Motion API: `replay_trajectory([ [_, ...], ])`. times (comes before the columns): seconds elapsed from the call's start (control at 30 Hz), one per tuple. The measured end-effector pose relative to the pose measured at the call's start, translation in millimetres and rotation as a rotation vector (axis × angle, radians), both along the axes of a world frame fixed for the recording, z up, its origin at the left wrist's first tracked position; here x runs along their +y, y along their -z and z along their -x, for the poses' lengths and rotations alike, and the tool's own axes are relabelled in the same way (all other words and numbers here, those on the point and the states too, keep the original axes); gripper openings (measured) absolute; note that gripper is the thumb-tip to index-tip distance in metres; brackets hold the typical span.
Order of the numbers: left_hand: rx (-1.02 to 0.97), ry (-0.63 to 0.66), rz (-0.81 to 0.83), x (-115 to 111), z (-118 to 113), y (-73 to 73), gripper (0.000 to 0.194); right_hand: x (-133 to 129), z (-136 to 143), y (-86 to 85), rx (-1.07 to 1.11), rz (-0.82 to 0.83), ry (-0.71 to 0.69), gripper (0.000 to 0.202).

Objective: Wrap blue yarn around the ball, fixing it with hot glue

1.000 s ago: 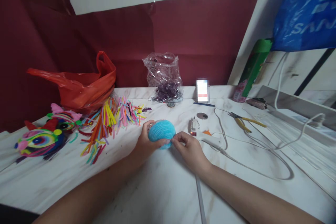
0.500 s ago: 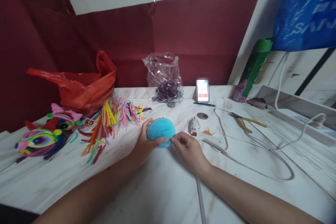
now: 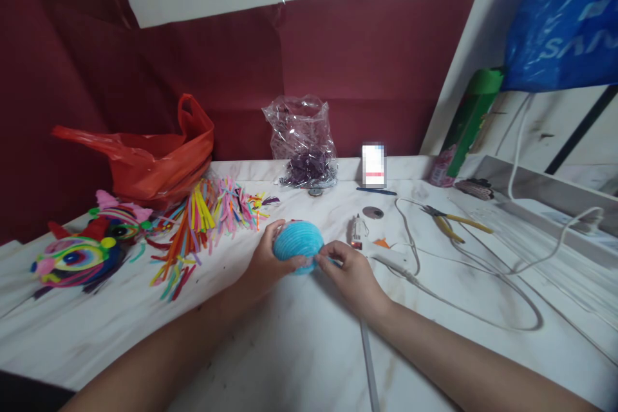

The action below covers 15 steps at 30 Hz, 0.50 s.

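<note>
A round light-blue ball with a ridged, wound surface [image 3: 298,246] is held above the marble-patterned table, near the middle of the view. My left hand [image 3: 270,259] wraps round its left side, the thumb lying across its lower front. At the ball's lower right edge, my right hand [image 3: 345,270] has thumb and index finger pinched together against the blue surface. Whatever lies between those fingertips is too small to make out. A white glue gun [image 3: 386,255] rests on the table just right of my right hand.
Coloured fuzzy strips [image 3: 193,225], a red bag [image 3: 149,164] and decorated shapes [image 3: 77,257] lie left. Behind are a clear bag [image 3: 306,148] and a phone [image 3: 373,165]. Yellow-handled pliers [image 3: 451,222], looping cables and a green container [image 3: 476,119] are right.
The ball and both hands have shifted very slightly right and down. The grip on the ball looks the same.
</note>
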<state>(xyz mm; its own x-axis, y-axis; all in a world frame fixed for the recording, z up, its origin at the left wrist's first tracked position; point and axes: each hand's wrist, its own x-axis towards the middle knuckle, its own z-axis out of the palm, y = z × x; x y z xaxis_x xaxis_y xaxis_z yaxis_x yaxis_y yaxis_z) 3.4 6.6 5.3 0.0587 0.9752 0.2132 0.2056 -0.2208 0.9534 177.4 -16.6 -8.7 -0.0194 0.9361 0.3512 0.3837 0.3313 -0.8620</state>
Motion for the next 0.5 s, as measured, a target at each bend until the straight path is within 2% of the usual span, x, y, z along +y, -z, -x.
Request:
replay_trajectory([
  [0.27, -0.078, -0.029, -0.015, -3, -4, -2.0, 0.076, -1, -1, -0.1, 0.025, -0.044, 0.0, 0.017],
  [0.5, -0.046, -0.076, -0.052, -1, -5, 8.0, 0.078, 0, 0, -1.7, 0.001, -0.066, 0.022, 0.015],
])
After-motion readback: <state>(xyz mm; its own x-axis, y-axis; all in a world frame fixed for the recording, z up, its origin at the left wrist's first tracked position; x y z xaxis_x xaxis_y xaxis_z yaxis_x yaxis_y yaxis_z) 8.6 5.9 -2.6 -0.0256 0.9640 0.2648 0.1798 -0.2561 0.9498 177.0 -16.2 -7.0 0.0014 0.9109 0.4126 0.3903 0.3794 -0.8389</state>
